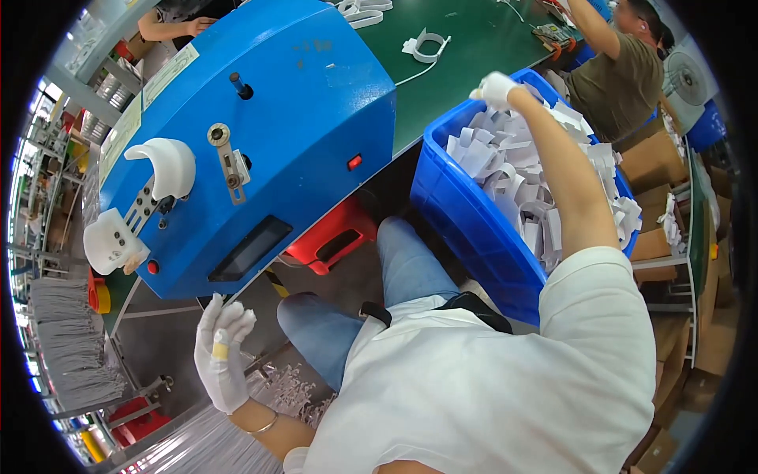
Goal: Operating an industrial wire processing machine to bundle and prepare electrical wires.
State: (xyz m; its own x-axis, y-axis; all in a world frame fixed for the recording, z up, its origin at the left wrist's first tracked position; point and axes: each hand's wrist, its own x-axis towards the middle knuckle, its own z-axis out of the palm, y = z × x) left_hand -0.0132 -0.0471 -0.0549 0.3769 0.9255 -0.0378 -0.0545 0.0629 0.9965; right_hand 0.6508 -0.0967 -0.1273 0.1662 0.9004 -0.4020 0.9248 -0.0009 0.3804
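My left hand (223, 355), in a white glove with a yellow band round it, is raised near the front edge of a big blue machine (316, 150). Its fingers are loosely bent and partly apart, with nothing visible in them. My right hand (497, 90), gloved in white too, is over the far corner of a blue plastic bin (466, 205). Those fingers are curled together; whatever they hold, if anything, is hidden. White plastic strips and bands (505, 170) fill the bin. Two curved white plastic holders (174, 167) sit on a slotted metal arm on the machine.
A green tabletop (466, 47) carries a coiled white band (429, 49). A red stool (335, 237) stands under the machine. Long thin strips (189, 442) lie at lower left. Across the table are a co-worker's arm (170, 30) and another person (620, 79). Cardboard boxes (651, 162) stand right.
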